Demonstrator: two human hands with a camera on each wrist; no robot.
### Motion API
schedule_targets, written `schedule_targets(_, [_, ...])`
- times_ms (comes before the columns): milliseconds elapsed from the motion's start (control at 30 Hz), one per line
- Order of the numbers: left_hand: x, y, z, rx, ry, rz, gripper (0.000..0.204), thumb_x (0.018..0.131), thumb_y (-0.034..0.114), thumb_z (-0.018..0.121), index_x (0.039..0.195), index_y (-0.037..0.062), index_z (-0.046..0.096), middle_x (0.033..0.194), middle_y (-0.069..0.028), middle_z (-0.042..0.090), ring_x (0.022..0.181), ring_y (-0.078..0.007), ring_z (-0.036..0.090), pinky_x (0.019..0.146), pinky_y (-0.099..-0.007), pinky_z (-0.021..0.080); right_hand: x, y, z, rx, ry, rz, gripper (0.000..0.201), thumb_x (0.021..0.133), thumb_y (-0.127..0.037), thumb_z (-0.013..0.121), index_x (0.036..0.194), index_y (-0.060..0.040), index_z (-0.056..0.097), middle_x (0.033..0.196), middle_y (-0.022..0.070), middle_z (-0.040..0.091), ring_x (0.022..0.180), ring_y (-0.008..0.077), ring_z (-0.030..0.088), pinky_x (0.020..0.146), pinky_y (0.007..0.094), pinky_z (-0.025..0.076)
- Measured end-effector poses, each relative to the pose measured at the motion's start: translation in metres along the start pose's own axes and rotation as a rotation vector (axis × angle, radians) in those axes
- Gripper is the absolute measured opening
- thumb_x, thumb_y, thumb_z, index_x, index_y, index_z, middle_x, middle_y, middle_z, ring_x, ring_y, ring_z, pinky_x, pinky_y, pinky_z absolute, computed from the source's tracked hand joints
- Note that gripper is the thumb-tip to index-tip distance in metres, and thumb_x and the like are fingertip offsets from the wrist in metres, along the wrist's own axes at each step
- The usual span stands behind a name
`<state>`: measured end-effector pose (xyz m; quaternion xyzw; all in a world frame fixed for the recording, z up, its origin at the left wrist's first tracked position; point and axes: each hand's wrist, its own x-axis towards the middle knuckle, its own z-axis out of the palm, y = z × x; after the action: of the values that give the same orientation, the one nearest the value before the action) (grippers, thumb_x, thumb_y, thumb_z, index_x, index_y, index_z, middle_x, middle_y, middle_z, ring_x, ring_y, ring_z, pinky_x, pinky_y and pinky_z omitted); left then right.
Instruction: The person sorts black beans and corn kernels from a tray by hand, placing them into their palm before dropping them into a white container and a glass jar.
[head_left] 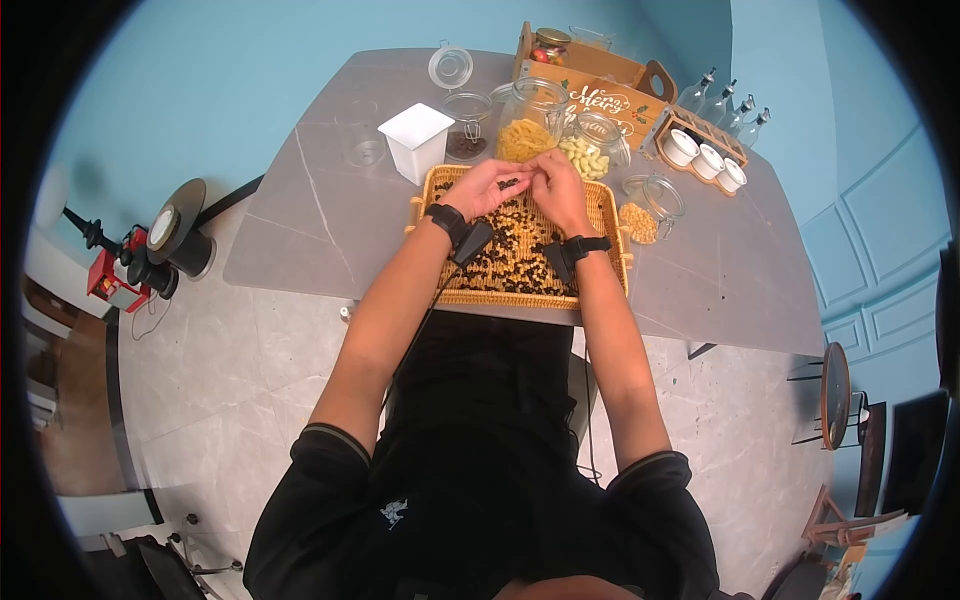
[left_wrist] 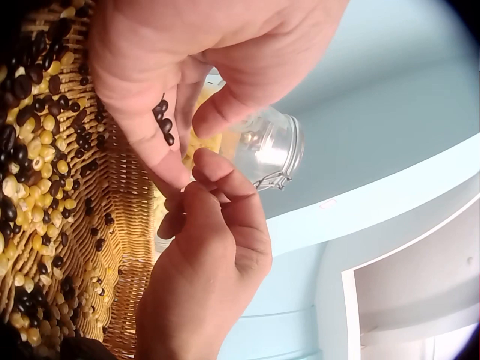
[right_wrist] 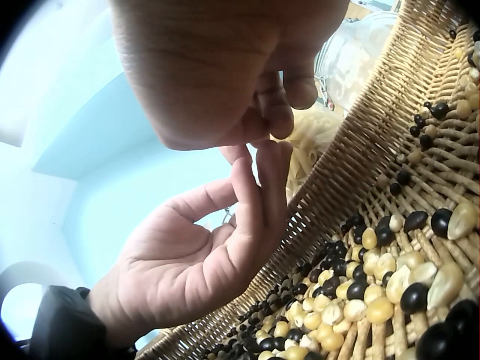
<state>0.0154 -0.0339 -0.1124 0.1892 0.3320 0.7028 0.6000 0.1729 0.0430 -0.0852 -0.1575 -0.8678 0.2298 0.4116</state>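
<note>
Both hands meet above the far side of a wicker tray (head_left: 465, 297) strewn with black beans (left_wrist: 24, 86) and yellow kernels (right_wrist: 379, 310). My left hand (head_left: 482, 190) is cupped, palm up, and holds several dark beans (left_wrist: 163, 122) against its fingers. Beside it, my right hand (head_left: 562, 192) has its fingers bent, with the tips touching the left fingertips. In the left wrist view the right hand (left_wrist: 199, 262) comes from below; whether anything is between its fingertips is hidden. The right wrist view shows the left hand (right_wrist: 199, 255) below the right hand (right_wrist: 225, 75).
Behind the tray stand a white container (head_left: 418, 150), a jar of dark beans (head_left: 466, 140), a pasta jar (head_left: 527, 135) and a jar of pale green pieces (head_left: 585, 155). A kernel jar (head_left: 640, 222) is at the right. Farther back are a wooden crate (head_left: 610, 95), white cups (head_left: 682, 148) and glass bottles (head_left: 718, 105).
</note>
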Motion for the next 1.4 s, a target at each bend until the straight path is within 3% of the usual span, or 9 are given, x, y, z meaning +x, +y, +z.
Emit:
schedule_targets(233, [-0.002, 0.004, -0.001, 0.049, 0.052, -0.056, 0.022, 0.103, 0.015, 0.052, 0.113, -0.0039, 0.058, 0.115, -0.0189, 0.068, 0.108, -0.0236, 0.067, 0.084, -0.0296, 0.058, -0.001, 0.004, 0.003, 0.015, -0.004, 0.013, 0.018, 0.084, 0.004, 0.058, 0.092, -0.0026, 0.073, 0.094, 0.0132, 0.067, 0.088, 0.0339, 0.067, 0.077, 0.0417, 0.052])
schedule_targets(333, [-0.002, 0.002, 0.002, 0.04, 0.102, -0.054, 0.022, 0.103, 0.016, 0.051, 0.11, -0.0021, 0.06, 0.113, -0.0172, 0.07, 0.093, -0.0182, 0.067, 0.073, -0.0264, 0.056, -0.001, 0.002, 0.003, 0.021, -0.015, 0.012, 0.018, 0.084, 0.003, 0.057, 0.092, -0.0029, 0.073, 0.093, 0.0135, 0.067, 0.087, 0.0346, 0.066, 0.077, 0.042, 0.052])
schedule_targets(433, [0.001, 0.006, -0.009, 0.085, -0.035, -0.136, 0.019, 0.103, 0.018, 0.049, 0.105, 0.0015, 0.059, 0.095, -0.0082, 0.067, 0.065, -0.0106, 0.053, 0.053, -0.0224, 0.045, -0.001, 0.0, 0.001, -0.031, -0.031, 0.006, 0.018, 0.084, 0.002, 0.057, 0.092, -0.0036, 0.073, 0.093, 0.0137, 0.066, 0.087, 0.0351, 0.066, 0.076, 0.0422, 0.052])
schedule_targets(533, [0.007, 0.007, -0.016, 0.068, 0.023, -0.2, 0.019, 0.103, 0.023, 0.049, 0.097, 0.0068, 0.058, 0.069, 0.0027, 0.051, 0.047, -0.007, 0.032, 0.038, -0.0211, 0.027, -0.001, -0.001, 0.0, -0.045, -0.022, 0.006, 0.019, 0.084, 0.001, 0.056, 0.092, -0.0043, 0.073, 0.093, 0.0139, 0.066, 0.087, 0.0353, 0.066, 0.076, 0.0424, 0.052])
schedule_targets(633, [0.005, 0.007, -0.012, 0.014, 0.111, -0.196, 0.021, 0.104, 0.026, 0.049, 0.091, 0.0108, 0.055, 0.058, 0.0073, 0.031, 0.041, -0.0068, 0.024, 0.034, -0.0224, 0.018, -0.001, -0.002, 0.001, -0.059, -0.027, 0.013, 0.019, 0.084, 0.001, 0.057, 0.092, -0.0047, 0.073, 0.093, 0.0138, 0.067, 0.086, 0.0351, 0.066, 0.076, 0.0424, 0.052])
schedule_targets(833, [-0.005, 0.01, -0.002, 0.035, 0.088, -0.16, 0.027, 0.106, 0.032, 0.046, 0.085, 0.0142, 0.049, 0.056, 0.0078, 0.027, 0.042, -0.0066, 0.023, 0.036, -0.0232, 0.015, -0.002, -0.002, 0.0, -0.065, -0.041, 0.009, 0.018, 0.084, 0.0, 0.056, 0.091, -0.0046, 0.072, 0.093, 0.0138, 0.067, 0.087, 0.0354, 0.066, 0.077, 0.0428, 0.053])
schedule_targets(1033, [-0.015, 0.034, 0.026, 0.126, 0.193, 0.284, 0.032, 0.105, 0.035, 0.048, 0.081, 0.0145, 0.044, 0.056, 0.0073, 0.027, 0.042, -0.0075, 0.023, 0.038, -0.0274, 0.015, -0.002, -0.003, 0.0, -0.074, -0.065, -0.029, 0.016, 0.084, -0.001, 0.057, 0.09, -0.0047, 0.071, 0.094, 0.0142, 0.068, 0.089, 0.0352, 0.067, 0.078, 0.0448, 0.053])
schedule_targets(1200, [-0.03, 0.103, 0.056, 0.09, 0.299, 0.749, 0.034, 0.104, 0.033, 0.049, 0.078, 0.0119, 0.044, 0.055, 0.0049, 0.031, 0.042, -0.0081, 0.028, 0.041, -0.0279, 0.018, -0.004, 0.0, 0.002, -0.037, -0.065, -0.034, 0.017, 0.083, 0.001, 0.056, 0.091, -0.0031, 0.071, 0.093, 0.0151, 0.068, 0.086, 0.0343, 0.066, 0.077, 0.0429, 0.053])
schedule_targets(1400, [-0.015, 0.156, 0.011, 0.472, 0.455, 0.666, 0.033, 0.105, 0.032, 0.044, 0.081, 0.0097, 0.047, 0.055, 0.0051, 0.028, 0.043, -0.0077, 0.024, 0.042, -0.0296, 0.02, -0.005, -0.003, -0.002, -0.035, -0.08, -0.06, 0.018, 0.084, -0.001, 0.056, 0.092, -0.0027, 0.071, 0.098, 0.0165, 0.069, 0.094, 0.0366, 0.066, 0.083, 0.0456, 0.053])
